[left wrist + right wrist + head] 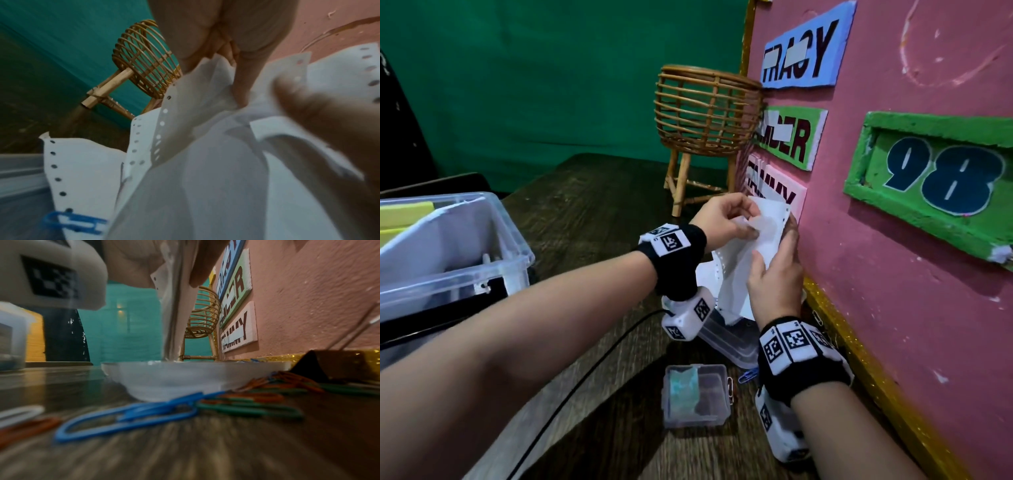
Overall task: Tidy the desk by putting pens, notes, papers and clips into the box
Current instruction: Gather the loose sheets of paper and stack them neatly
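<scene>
- Papers (736, 274): white, w/ punched-hole edge strips.
- Box (458, 253): clear plastic; yellow sheets (407, 212) inside.
- Counter (599, 205): dark brown wood grain.
- Paper clips: blue (127, 420), green (248, 408), orange (252, 396) (blurred in right-wrist view).
- Board (893, 274): pink, gold glitter border; blue, green & pink name signs w/ dark letters.
- Number plaque (935, 178): green, dark "98".
- Basket (705, 109): tan rattan.
- Backdrop (551, 85): green.
- Wrist bands (674, 253): black, w/ b&w square-code tags.

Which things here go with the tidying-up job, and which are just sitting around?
For the job:
- white hole-punched papers, held by the left hand and right hand
- big clear plastic box
- blue paper clip

Just lying about:
- wicker basket stand
- pink name board
</scene>
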`<state>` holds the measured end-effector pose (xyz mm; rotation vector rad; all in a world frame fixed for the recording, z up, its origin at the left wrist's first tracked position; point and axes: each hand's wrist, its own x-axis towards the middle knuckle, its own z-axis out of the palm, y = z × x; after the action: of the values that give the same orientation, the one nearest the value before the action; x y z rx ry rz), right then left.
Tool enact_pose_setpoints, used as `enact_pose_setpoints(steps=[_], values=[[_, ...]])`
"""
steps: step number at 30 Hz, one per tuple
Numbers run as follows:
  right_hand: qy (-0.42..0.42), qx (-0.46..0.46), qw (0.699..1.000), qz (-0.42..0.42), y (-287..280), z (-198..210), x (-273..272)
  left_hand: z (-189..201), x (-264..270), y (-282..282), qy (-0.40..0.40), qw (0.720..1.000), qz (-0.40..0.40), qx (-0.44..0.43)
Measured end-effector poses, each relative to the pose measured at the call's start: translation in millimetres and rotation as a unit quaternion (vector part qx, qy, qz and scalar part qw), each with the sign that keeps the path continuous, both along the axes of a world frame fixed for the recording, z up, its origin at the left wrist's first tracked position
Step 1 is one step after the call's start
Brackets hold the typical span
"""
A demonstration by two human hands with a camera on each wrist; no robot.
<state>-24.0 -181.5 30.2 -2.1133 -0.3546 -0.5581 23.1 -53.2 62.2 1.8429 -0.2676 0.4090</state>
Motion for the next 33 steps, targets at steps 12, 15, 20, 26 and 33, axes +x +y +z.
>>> enact_pose_setpoints(steps=[12,15,20,26,33], values=[[0.003,-0.042,0.997,-0.063,2.8,3.3,-0.7,-61.3,11.4,41.3,0.325,0.801,0.144,0.482],[0.008,-0.030,0.997,-0.067,1.0,5.5,-3.8,-52.6,4.8,32.5,0.281,0.820,0.172,0.467],[0.007,-0.024,0.997,-0.072,-1.3,7.5,-13.5,-23.2,-22.3,46.2,0.152,0.916,0.303,0.214],[-0.017,0.044,0.997,-0.055,-4.7,12.4,-25.3,25.8,-89.7,59.4,-0.122,0.926,0.352,0.062],[-0.036,0.164,0.985,-0.036,-20.4,22.4,-35.2,53.6,-157.8,64.5,-0.176,0.946,0.241,-0.129]])
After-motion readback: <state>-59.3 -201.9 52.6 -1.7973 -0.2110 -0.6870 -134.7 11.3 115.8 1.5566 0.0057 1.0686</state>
